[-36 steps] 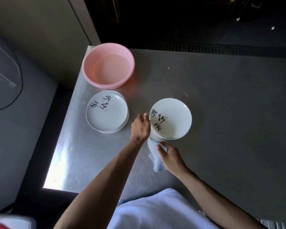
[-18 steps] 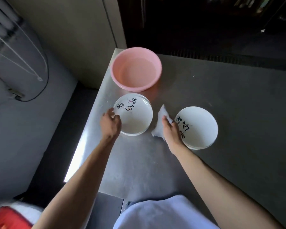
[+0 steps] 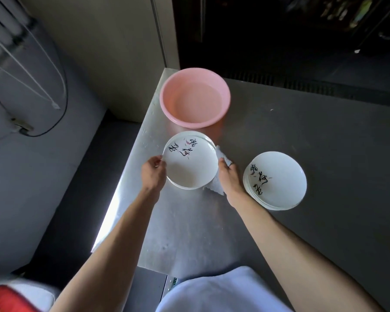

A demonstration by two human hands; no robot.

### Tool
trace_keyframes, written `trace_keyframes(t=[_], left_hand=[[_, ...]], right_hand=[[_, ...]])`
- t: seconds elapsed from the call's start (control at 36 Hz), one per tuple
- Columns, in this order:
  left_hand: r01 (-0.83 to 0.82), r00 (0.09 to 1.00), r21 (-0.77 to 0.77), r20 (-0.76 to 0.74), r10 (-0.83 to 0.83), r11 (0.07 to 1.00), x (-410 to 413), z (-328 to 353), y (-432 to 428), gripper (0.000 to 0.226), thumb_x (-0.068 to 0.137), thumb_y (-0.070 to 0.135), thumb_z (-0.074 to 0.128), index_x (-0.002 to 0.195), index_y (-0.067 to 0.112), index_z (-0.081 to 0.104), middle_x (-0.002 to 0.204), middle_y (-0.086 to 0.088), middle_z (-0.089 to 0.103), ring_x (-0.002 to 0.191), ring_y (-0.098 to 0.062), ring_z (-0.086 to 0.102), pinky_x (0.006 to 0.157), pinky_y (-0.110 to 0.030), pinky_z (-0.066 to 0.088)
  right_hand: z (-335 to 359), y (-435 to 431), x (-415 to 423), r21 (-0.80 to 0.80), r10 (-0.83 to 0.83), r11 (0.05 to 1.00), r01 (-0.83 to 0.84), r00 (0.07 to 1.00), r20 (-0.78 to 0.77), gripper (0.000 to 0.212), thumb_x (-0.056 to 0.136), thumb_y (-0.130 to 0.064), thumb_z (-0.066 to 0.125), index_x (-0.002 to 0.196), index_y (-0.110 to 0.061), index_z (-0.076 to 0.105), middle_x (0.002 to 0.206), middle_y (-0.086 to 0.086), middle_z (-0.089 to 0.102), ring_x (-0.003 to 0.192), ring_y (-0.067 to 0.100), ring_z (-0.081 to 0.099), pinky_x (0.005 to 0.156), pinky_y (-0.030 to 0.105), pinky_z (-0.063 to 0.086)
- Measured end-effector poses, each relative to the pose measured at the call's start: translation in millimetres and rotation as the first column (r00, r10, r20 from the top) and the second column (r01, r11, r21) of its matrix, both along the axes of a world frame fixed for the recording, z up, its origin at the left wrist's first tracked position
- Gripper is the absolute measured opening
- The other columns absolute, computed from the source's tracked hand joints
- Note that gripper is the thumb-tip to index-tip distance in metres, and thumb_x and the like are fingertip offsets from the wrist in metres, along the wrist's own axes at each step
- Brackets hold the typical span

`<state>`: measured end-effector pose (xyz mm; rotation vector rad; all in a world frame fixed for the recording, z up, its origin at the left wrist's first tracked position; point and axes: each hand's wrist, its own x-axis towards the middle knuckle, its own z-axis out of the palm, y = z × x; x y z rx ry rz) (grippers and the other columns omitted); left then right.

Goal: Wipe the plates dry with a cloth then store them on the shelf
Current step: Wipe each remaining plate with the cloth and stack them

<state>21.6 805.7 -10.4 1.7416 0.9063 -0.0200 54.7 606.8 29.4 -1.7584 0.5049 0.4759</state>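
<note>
White top plate (image 3: 189,167) of the pile just in front of the pink basin (image 3: 173,97) is gripped at one rim by the left hand (image 3: 153,174). The right hand (image 3: 229,179) clutches the cloth (image 3: 223,157) against its opposite rim. Another stack (image 3: 277,179) lies front-right of the basin.

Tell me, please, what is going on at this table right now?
A person at the metal table is drying plates. Their left hand grips the left rim of the top plate of the left stack, while the right hand holds a white cloth against that plate's right rim. A second stack of plates sits to the right, and a pink basin stands behind.
</note>
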Motion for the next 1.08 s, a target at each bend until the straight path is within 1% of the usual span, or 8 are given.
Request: trace_keyframes(t=[0.36,0.47,0.53,0.61,0.69,0.89,1.0,1.08], left_hand=[[0.079,0.991,-0.274,0.123,-0.047,0.958,-17,14,-33,0.009,0.112,0.029,0.039,0.109,0.020,0.039,0.104,0.004,0.057,0.089,-0.018,0.058,0.074,-0.046,0.058],[0.172,0.977,-0.327,0.177,-0.118,0.929,-31,15,-44,0.023,0.112,0.033,0.040,0.131,0.021,0.048,0.128,0.002,0.058,0.106,-0.015,0.063,0.066,-0.037,0.064],[0.240,0.960,-0.338,0.219,-0.172,0.910,-38,15,-50,0.033,0.112,0.036,0.040,0.142,0.028,0.052,0.133,0.008,0.062,0.111,-0.007,0.065,0.068,-0.036,0.063],[0.284,0.953,-0.382,0.212,-0.216,0.879,-47,17,-65,0.037,0.112,0.036,0.041,0.145,0.032,0.057,0.135,0.011,0.065,0.116,-0.007,0.065,0.069,-0.037,0.063],[0.283,0.959,-0.432,0.145,-0.244,0.856,-58,16,-82,0.035,0.112,0.033,0.042,0.143,0.035,0.059,0.136,0.007,0.066,0.120,-0.017,0.066,0.069,-0.038,0.063],[0.369,0.920,-0.479,0.064,-0.387,0.797,-90,5,-118,0.037,0.114,0.027,0.036,0.140,0.030,0.061,0.123,0.000,0.074,0.104,-0.015,0.073,0.074,-0.042,0.063],[0.335,0.923,-0.515,0.010,-0.386,0.789,-102,-5,-126,0.036,0.114,0.026,0.036,0.139,0.029,0.062,0.125,-0.003,0.074,0.114,-0.025,0.071,0.077,-0.043,0.063],[0.300,0.929,-0.526,-0.028,-0.368,0.796,-110,-15,-126,0.036,0.114,0.024,0.037,0.137,0.028,0.064,0.123,-0.006,0.075,0.111,-0.029,0.072,0.075,-0.044,0.063]], right_hand=[[3,-33,-27,-0.074,0.002,0.997,0.002,0.998,0.057,0.039,0.105,-0.033,0.040,0.134,-0.013,0.058,0.122,0.001,0.062,0.103,0.016,0.052,0.084,0.023,0.037],[6,-54,-40,-0.102,0.014,0.995,0.001,0.988,0.152,0.033,0.107,-0.029,0.038,0.131,-0.025,0.059,0.109,-0.006,0.063,0.086,0.011,0.055,0.066,0.006,0.040],[6,-62,-49,-0.130,0.047,0.991,-0.014,0.967,0.251,0.034,0.107,-0.030,0.036,0.133,-0.029,0.058,0.117,-0.012,0.061,0.102,0.008,0.057,0.078,-0.005,0.035],[-4,-73,-67,-0.144,0.082,0.989,-0.036,0.941,0.328,0.039,0.104,-0.038,0.037,0.140,-0.033,0.053,0.140,-0.016,0.054,0.132,0.003,0.045,0.113,0.023,0.032],[-15,-79,-86,-0.248,0.171,0.965,-0.086,0.922,0.347,0.042,0.100,-0.042,0.038,0.138,-0.037,0.053,0.145,-0.020,0.050,0.139,0.003,0.039,0.117,0.036,0.030],[-49,-76,-118,-0.545,0.529,0.748,-0.378,0.836,0.147,0.085,0.089,-0.061,0.011,0.153,-0.010,0.038,0.161,0.006,0.031,0.152,0.019,0.021,0.121,0.021,-0.001],[-62,-85,-136,-0.554,0.728,0.612,-0.564,0.676,0.116,0.085,0.097,-0.063,0.006,0.152,-0.007,0.037,0.162,0.010,0.028,0.153,0.023,0.019,0.124,0.046,0.016],[-62,-101,-157,-0.547,0.872,0.458,-0.701,0.475,0.121,0.081,0.100,-0.064,0.004,0.154,-0.011,0.034,0.163,0.003,0.027,0.153,0.017,0.015,0.125,0.041,0.014]])
